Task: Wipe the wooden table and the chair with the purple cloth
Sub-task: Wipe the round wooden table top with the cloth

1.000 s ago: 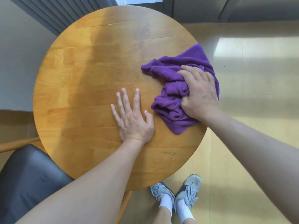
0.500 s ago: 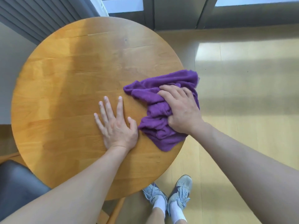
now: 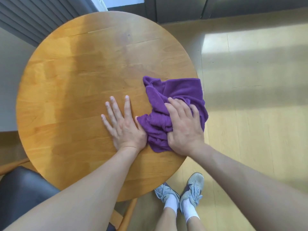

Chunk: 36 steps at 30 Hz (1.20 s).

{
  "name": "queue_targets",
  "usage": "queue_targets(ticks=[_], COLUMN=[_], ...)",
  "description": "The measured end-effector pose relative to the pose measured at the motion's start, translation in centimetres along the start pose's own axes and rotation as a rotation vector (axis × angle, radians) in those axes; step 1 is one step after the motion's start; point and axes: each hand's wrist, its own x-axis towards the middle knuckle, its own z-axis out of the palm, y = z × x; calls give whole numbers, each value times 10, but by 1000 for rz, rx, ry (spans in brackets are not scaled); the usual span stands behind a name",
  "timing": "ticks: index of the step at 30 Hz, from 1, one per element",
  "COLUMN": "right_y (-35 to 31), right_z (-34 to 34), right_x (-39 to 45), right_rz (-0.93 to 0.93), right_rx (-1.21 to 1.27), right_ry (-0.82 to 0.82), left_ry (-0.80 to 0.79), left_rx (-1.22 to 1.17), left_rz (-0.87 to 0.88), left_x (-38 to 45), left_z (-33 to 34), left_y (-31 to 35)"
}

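Fingers [image 3: 115, 110] of the left hand [image 3: 124, 129] spread wide and flat, pressed palm-down on the round wooden table [image 3: 80, 90] just right of frame centre. Thumb tip barely showing, tucked right up against a fold of the purple cloth [image 3: 176, 92]. Over to the right hand [image 3: 184, 127]: fingers curled down into the bunched terry, gripping a wad of it, knuckles up, heel of the hand at the table's right edge. Cloth crumpled in thick folds at centre right of the frame, lying on the tabletop's right rim, its far corner hanging out over the edge above the pale floor [image 3: 250, 114]. Both hands side by side, touching through the cloth. Bare forearms reaching in from the bottom corners.

Tabletop glossy, plank joints running across, a broad dull band down its upper middle. Down in the lower left corner, the black padded seat of the chair [image 3: 23, 194], partly tucked under the table, wooden frame rail peeking out at the left edge. Bottom centre, two grey sneakers [image 3: 193, 187] with white socks, planted on the floor just off the table's near edge. Upper left, grey vertical slats [image 3: 33, 15]; along the top, dark panels and a strip of bright window.
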Motion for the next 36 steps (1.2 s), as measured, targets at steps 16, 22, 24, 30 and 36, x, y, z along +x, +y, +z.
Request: queue_targets(ticks=[16,22,24,30,36], right_y=[27,26,26,0,-90], right_z=[-12,-14,-13,4,41], right_x=[43,42,44,18,-60], right_rz=[-130,-108,-108,223,284], right_rx=[-2,-29,-41,-3,-45], right_ry=[85,66,69,188,63], left_ry=[-52,-109,-96,-39,-41], left_rx=[-280,26,39,-8,-6], left_rz=[184,362,313,294,278], left_x=[-2,-23,-34,-37,-39], left_z=[-13,-25,-24,-21,-25], left_y=[-35,-111,-131,-139,-138])
